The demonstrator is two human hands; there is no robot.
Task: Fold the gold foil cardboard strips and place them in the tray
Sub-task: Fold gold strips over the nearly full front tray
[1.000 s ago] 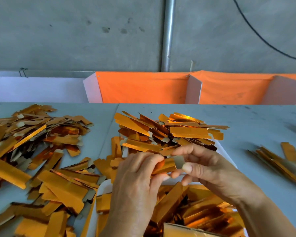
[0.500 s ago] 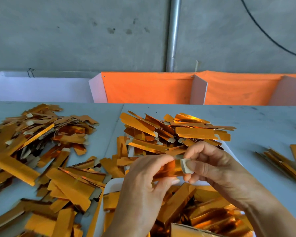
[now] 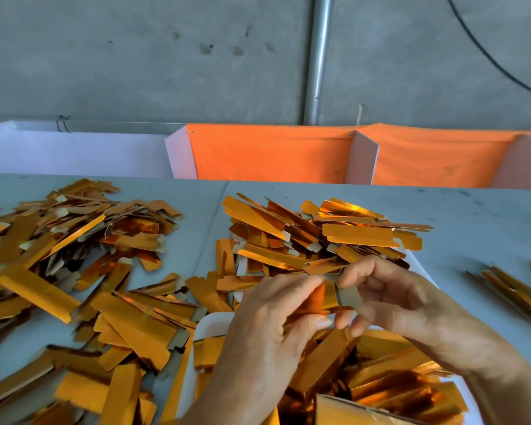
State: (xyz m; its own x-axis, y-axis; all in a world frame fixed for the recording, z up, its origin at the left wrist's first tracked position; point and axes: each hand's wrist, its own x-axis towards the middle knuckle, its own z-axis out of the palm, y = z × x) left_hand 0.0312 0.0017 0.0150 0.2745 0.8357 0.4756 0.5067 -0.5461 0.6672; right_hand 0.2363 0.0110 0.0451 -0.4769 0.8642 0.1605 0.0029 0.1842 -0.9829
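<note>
Over the tray (image 3: 210, 328), both hands' fingers (image 3: 307, 325) still pinch one strip (image 3: 328, 297), its grey end now folded.

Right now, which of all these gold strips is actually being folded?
The strip pinched between the left hand and right hand, above the tray; all others lie loose.

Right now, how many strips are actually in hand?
1. A single strip is pinched between the left hand and right hand, above the tray. A second could be hidden behind the fingers.
</note>
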